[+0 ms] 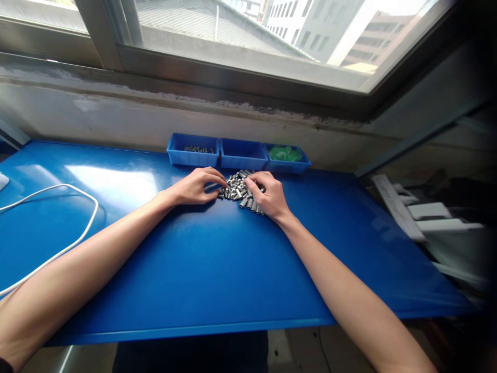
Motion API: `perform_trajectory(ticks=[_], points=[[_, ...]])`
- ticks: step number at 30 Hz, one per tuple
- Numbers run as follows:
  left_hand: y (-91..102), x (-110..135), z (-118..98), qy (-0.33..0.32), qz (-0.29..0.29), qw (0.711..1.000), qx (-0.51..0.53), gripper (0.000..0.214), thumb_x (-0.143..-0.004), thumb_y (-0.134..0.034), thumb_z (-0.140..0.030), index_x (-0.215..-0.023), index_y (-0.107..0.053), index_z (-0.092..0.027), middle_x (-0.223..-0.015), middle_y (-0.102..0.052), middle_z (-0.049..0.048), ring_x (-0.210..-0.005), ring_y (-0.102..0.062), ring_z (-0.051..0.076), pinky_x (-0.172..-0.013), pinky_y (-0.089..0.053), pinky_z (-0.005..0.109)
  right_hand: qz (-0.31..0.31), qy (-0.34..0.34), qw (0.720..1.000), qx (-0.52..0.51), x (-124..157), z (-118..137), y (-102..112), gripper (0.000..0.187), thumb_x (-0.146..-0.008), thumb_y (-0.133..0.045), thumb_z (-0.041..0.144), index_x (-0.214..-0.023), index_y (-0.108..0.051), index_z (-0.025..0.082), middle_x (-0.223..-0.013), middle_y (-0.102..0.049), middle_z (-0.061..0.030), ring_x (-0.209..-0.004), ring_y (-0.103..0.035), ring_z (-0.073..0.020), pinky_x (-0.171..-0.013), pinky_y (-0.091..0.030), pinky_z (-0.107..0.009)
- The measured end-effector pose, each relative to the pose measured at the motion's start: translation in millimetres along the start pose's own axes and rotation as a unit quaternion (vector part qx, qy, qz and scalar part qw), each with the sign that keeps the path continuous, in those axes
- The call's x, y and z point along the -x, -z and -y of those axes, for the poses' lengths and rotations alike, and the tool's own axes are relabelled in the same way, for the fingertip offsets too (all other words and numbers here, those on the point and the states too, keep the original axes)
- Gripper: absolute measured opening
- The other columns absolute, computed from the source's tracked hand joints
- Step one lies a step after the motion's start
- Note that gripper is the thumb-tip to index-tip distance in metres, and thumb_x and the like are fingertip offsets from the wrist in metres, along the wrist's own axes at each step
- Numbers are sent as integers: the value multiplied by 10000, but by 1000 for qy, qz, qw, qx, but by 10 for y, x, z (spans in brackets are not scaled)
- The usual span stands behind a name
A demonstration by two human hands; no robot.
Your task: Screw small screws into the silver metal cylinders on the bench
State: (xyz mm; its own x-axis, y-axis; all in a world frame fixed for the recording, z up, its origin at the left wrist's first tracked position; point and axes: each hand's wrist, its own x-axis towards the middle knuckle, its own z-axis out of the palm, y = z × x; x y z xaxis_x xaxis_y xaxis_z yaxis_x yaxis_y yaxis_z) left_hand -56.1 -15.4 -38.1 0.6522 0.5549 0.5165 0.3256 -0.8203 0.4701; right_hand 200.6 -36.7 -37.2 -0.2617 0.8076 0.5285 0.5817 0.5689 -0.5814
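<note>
A pile of small silvery metal cylindrical parts (235,190) lies on the blue table, in front of the bins. At its left edge is my left hand (200,185), with thumb and fingers apart and the fingertips by the parts. My right hand (267,194) reaches over the pile's right side. Its thumb and forefinger come close together at the parts, and whatever they pinch is too small to make out. Longer metal cylinders (251,205) lie side by side beneath and in front of the right hand.
Three joined blue bins stand behind the pile: the left bin (193,158) holds small metal parts, the middle bin (243,161) shows bare walls, the right bin (287,167) holds green plastic. A white cable (95,207) curves across the table (202,280) at left. A window is behind.
</note>
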Motion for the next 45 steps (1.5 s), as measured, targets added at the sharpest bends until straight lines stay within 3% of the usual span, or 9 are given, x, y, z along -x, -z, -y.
perform_trajectory(ticks=[9,16,24,31,35,41,45], points=[[1,-13,8,23,-6,999,-28,141,-904,-634,-232,-950,-754,-174,-1003,-751,73,-935,-693,193,-876,-529,302,0,1,1000,7,0,0,-5,212,-955,-603,367,-841,-723,234,-929,-773,-57,-998,-649,-264,-915,-506,-420],[-30,-12,51,60,-11,996,-58,165,-956,-577,-252,-996,-716,-171,-992,-710,67,-928,-669,195,-854,-511,304,1,0,1000,8,-1,-2,-5,207,-952,-603,356,-845,-726,230,-929,-774,-55,-992,-650,-257,-915,-502,-411],[-32,-2,101,59,-23,995,-76,222,-915,-661,-330,-1048,-756,-178,-1070,-710,95,-1008,-652,235,-933,-502,368,1,1,1000,12,-3,-1,-5,207,-953,-599,362,-854,-730,236,-934,-774,-56,-996,-651,-260,-912,-511,-423],[-31,-1,117,105,-36,990,-88,214,-911,-659,-368,-901,-713,-161,-951,-662,76,-835,-626,191,-776,-500,318,3,-6,1000,9,-5,12,-1,238,-956,-593,393,-845,-734,236,-936,-776,-62,-999,-653,-265,-918,-513,-433],[-24,-15,79,96,-43,993,-44,179,-926,-645,-344,-952,-674,-170,-893,-690,47,-792,-623,167,-740,-484,285,6,-6,1000,9,-3,6,-2,237,-961,-591,386,-851,-738,237,-934,-776,-60,-1003,-653,-265,-918,-511,-433],[-2,-33,15,122,-78,985,89,285,-827,-769,-437,-835,-710,-158,-678,-645,1,-618,-561,113,-609,-440,241,4,0,1000,11,0,-5,-1,219,-959,-602,370,-855,-739,235,-922,-773,-56,-990,-654,-261,-919,-513,-428],[-2,-68,22,197,-171,954,148,354,-768,-815,-499,-820,-730,-159,-691,-684,20,-622,-614,133,-588,-477,247,4,1,1000,11,0,-9,2,225,-961,-599,385,-859,-737,241,-927,-772,-57,-1002,-654,-266,-927,-516,-436]])
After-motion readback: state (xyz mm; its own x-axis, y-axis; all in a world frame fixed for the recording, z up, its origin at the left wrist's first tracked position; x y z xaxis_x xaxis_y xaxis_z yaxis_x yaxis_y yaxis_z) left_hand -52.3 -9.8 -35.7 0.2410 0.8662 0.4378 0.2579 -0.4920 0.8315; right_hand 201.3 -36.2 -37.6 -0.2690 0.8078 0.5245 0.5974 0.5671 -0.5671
